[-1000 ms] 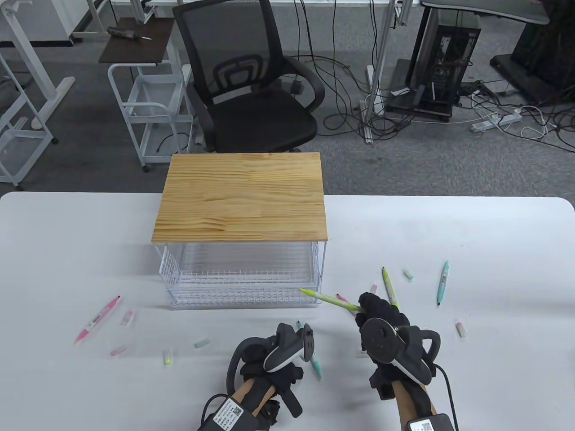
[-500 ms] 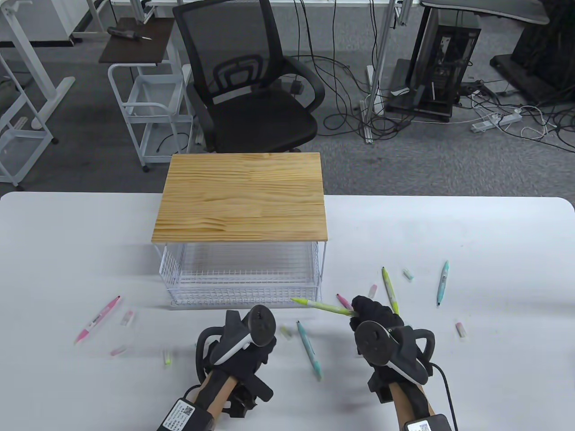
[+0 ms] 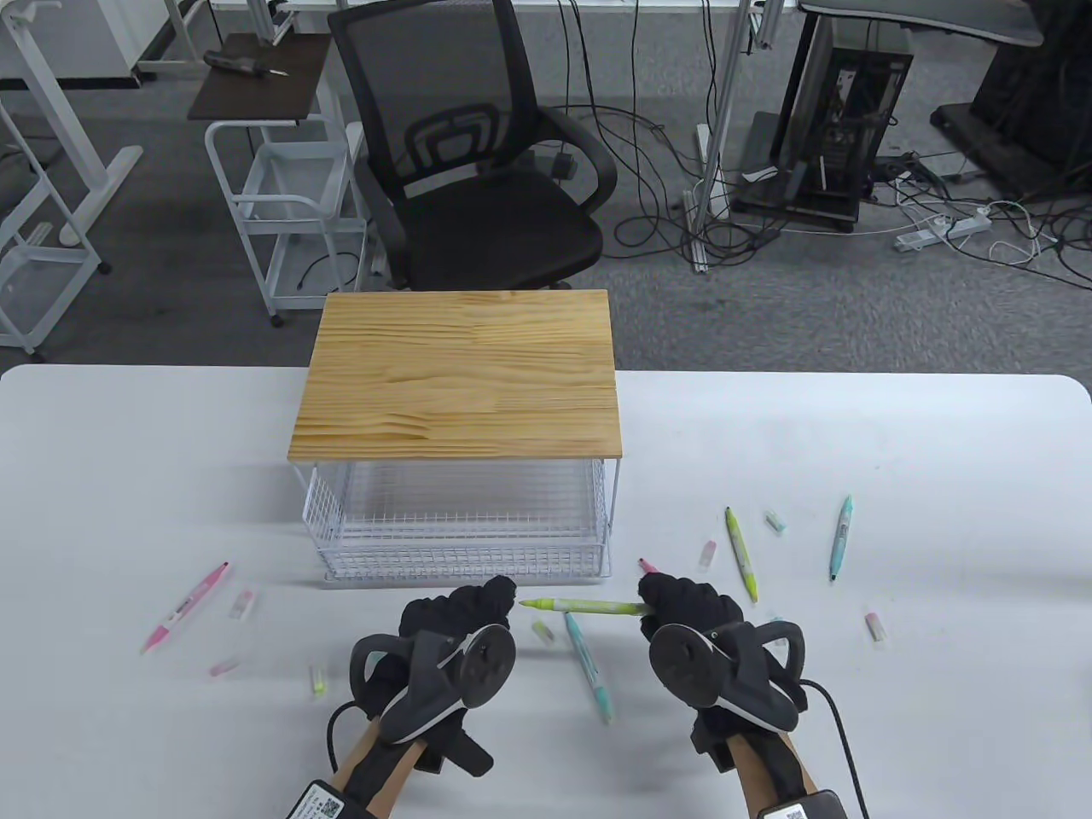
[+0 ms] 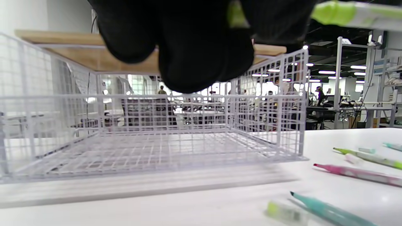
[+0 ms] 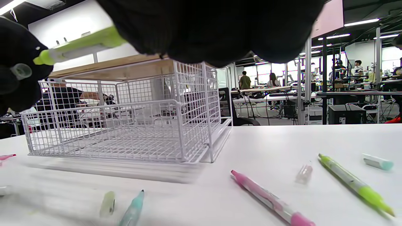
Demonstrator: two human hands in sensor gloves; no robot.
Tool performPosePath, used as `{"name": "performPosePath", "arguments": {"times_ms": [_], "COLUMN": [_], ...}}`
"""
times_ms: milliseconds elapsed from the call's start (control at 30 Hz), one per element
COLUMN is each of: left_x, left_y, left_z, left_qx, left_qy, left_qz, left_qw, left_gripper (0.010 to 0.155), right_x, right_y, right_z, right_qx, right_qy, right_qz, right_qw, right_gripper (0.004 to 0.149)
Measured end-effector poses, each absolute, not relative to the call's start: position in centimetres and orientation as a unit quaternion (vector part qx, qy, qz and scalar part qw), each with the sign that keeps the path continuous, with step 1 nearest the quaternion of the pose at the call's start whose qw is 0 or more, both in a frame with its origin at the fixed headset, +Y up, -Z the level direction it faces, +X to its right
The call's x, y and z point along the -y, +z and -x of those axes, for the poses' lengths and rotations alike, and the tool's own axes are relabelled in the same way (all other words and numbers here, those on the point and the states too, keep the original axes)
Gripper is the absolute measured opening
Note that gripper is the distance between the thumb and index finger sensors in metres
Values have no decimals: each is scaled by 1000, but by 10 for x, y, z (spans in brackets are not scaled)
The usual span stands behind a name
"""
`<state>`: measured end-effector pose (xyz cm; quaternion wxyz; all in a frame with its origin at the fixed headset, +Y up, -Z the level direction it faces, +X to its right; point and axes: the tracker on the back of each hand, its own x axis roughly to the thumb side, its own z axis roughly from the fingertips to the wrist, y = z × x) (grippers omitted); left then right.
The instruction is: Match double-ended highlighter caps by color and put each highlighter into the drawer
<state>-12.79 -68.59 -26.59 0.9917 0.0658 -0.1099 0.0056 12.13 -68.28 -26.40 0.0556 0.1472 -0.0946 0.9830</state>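
My right hand [image 3: 655, 604] grips a green highlighter [image 3: 589, 606] and holds it level above the table, its bare tip pointing left. My left hand [image 3: 502, 595] is right at that tip and pinches a small cap [image 5: 20, 71], which shows green between the fingers [image 4: 234, 14]. The cap and the tip are close but apart in the right wrist view. The white wire drawer [image 3: 465, 559] stands pulled out just beyond both hands, under a wooden top [image 3: 456, 380]. A teal highlighter [image 3: 589, 665] and a pale cap [image 3: 542, 631] lie between the hands.
On the left lie a pink highlighter [image 3: 183, 607] and loose caps [image 3: 242, 604], one of them green [image 3: 318, 680]. On the right lie a green highlighter [image 3: 740, 553], a teal one [image 3: 841, 537], a pink one [image 3: 647, 565] partly under my hand, and more caps [image 3: 875, 626].
My left hand has moved left, then forward, up to the highlighter's tip. My right hand has drawn back and swung the green highlighter from slanted to level.
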Motion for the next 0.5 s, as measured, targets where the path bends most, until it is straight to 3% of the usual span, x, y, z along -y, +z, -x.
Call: {"name": "performPosePath", "arguments": {"times_ms": [500], "left_x": [687], "left_y": [-262], "left_z": [123], "left_qx": [130], "left_qy": [-1], "left_qz": [-72], "left_qw": [989], "left_gripper": [49], "right_x": [683], "right_y": [-262], "right_z": [-114], "right_qx": [83], "right_qy": [981], "right_qz": [-167], "right_qw": [52], "right_gripper": [52]}}
